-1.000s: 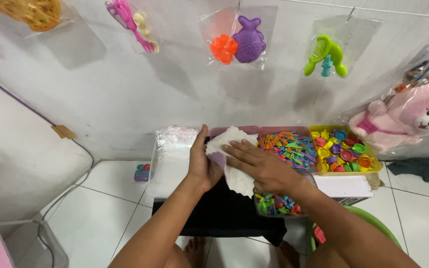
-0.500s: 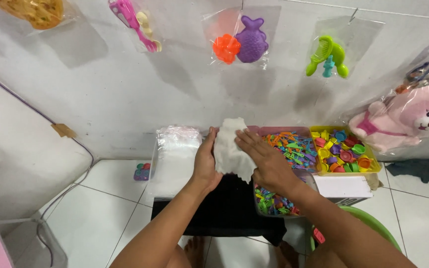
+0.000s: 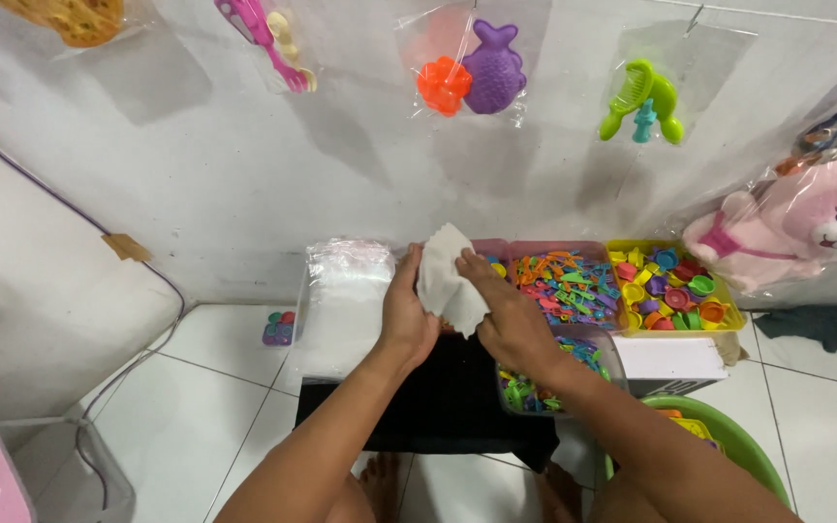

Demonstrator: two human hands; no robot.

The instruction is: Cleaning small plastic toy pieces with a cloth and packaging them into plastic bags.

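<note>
Pinching white cloth [image 3: 448, 281], both hands' fingers [image 3: 417, 266].

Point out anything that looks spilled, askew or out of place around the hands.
Little stands out. The left hand and right hand hold a crumpled white cloth above the black surface. One small set of coloured pieces lies apart on the floor tiles, away from the toy trays.

1. I am looking at what seems a small home toy-packing corner, set on a white tiled floor [image 3: 215, 387] against a bare white wall [image 3: 244, 194].
2. Bagged toys hang on that wall: a purple fish mould [image 3: 492, 70], a green comb [image 3: 643, 97], a pink plush [image 3: 806, 232].
3. Trays of small coloured plastic pieces [image 3: 564, 286] and a stack of clear bags [image 3: 346, 291] sit together.
</note>
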